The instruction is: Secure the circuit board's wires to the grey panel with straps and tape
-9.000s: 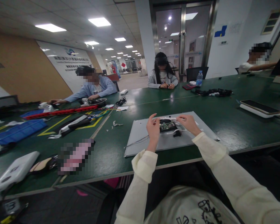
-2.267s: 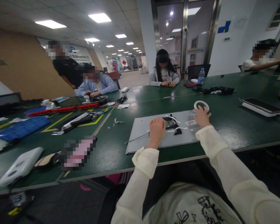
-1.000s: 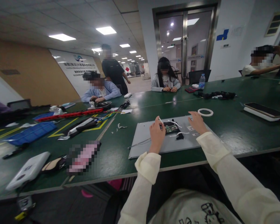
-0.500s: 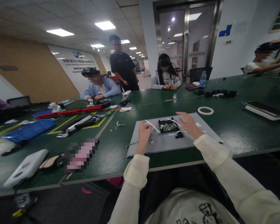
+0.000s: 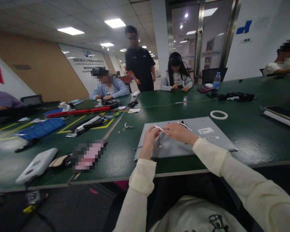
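Note:
My left hand [image 5: 149, 139] is closed in a pinch on one end of a short strip of white tape [image 5: 158, 128], held above the left part of a flat grey panel [image 5: 195, 149]. My right hand [image 5: 180, 132] reaches across from the right, and its closed fingertips meet the strip's other end. Beneath my hands, grey cables [image 5: 160, 141] lie on the panel. The black-framed circuit board is almost wholly hidden behind my right hand; only a dark edge and a white strip [image 5: 185, 126] show past it. White labels [image 5: 206, 130] are stuck on the panel's right side.
A white tape roll [image 5: 218, 118] lies beyond the panel's right corner. Left of the panel are tape scraps [image 5: 128, 126], a pink phone-like item [image 5: 90, 157], a white device [image 5: 37, 165] and a blue basket [image 5: 41, 128]. Several people are around the green table [image 5: 125, 154].
My right hand has moved left from over the board's right side to the tape strip, and its fingers have closed. My left hand keeps hold of the strip. The view has shifted slightly.

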The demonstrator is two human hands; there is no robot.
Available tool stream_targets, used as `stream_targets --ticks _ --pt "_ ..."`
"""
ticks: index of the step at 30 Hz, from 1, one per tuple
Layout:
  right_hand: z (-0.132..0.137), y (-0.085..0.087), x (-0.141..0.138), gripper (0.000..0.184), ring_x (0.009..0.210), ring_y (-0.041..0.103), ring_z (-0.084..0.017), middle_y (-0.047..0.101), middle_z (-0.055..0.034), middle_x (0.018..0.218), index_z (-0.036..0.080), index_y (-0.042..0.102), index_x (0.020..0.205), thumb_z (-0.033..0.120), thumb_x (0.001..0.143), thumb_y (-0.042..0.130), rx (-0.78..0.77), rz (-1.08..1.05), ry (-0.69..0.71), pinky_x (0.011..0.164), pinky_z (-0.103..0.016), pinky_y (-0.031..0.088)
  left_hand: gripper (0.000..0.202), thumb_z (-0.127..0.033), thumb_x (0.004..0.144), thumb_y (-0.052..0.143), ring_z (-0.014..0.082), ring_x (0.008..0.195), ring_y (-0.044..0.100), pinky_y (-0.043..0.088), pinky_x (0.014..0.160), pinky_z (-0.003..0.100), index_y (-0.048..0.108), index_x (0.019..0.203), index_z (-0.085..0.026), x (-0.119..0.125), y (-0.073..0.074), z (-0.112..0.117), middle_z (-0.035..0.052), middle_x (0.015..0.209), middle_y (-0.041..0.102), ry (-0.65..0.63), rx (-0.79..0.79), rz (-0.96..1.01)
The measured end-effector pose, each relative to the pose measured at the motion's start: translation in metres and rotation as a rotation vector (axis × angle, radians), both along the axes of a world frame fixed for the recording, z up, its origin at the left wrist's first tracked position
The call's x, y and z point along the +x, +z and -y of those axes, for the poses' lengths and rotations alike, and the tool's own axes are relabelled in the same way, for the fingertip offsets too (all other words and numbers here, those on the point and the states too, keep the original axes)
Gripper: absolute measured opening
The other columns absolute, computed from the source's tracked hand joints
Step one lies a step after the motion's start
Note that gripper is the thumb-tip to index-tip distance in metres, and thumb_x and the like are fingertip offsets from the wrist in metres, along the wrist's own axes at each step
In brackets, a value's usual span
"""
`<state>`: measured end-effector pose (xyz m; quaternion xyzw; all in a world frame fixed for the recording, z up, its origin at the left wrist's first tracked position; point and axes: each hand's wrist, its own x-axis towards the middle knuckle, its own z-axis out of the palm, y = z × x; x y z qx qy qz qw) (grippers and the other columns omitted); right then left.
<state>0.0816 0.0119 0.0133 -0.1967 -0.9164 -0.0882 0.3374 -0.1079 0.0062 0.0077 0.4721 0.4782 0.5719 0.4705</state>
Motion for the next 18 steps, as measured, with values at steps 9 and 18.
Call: stream_targets --ticks 9,18 --pt "-0.004 -0.011 0.004 0.023 0.098 0.061 -0.021 0.069 -0.0091 0.105 0.019 0.07 0.1 0.019 0.094 0.048 0.054 -0.08 -0.006 0.091 -0.04 0.046 0.031 -0.029 0.068 0.065 0.0187 0.085 0.067 0.049 0.078 0.031 0.058 0.095 -0.017 -0.001 -0.011 -0.007 0.0048 0.084 0.07 0.156 0.052 -0.218" --pt "0.001 -0.018 -0.002 0.023 0.089 0.066 -0.021 0.07 -0.0117 0.101 0.018 0.069 0.102 0.014 0.092 0.048 -0.057 -0.07 -0.004 0.083 -0.035 0.05 0.034 -0.031 0.079 0.059 0.0203 0.079 0.07 0.05 0.08 0.035 0.048 0.108 -0.019 0.0 -0.016 -0.011 0.0047 0.079 0.071 0.172 0.184 -0.294"
